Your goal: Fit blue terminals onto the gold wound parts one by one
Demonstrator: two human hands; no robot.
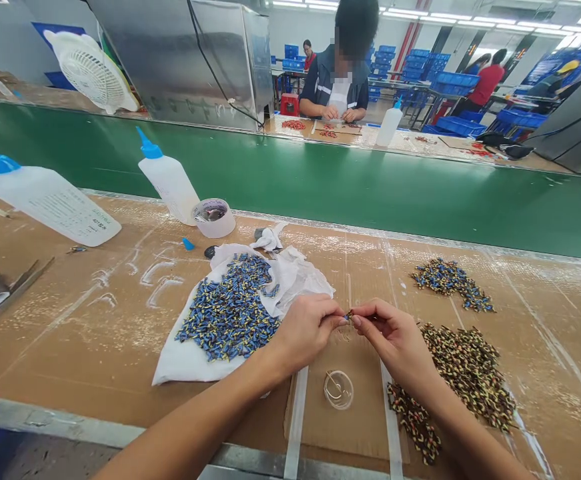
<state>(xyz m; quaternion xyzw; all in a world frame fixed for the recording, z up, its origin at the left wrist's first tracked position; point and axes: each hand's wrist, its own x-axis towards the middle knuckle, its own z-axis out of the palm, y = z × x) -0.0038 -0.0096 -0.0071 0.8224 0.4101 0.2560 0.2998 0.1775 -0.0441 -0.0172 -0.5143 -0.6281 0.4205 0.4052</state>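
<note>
My left hand [310, 327] and my right hand [393, 333] meet fingertip to fingertip over the cardboard. Both pinch a tiny blue, yellow and dark piece [349, 316]; whether it is one part or two joined cannot be made out. Left of my hands, a heap of small blue, yellow and dark pieces [227, 313] lies on a white cloth [180, 363]. A heap of dark, cream and reddish pieces [470, 373] spreads beside my right forearm, with a smaller blue-and-dark pile [450, 280] beyond it. Below my hands stands a small clear cup [339, 390] with a thin stick in it.
Two white squeeze bottles [55, 203] with blue tips and a tape roll [214, 218] occupy the back left. A green conveyor belt [295, 177] crosses behind the bench. Across it, a person [337, 73] handles small red pieces [293, 125] near another bottle [389, 125].
</note>
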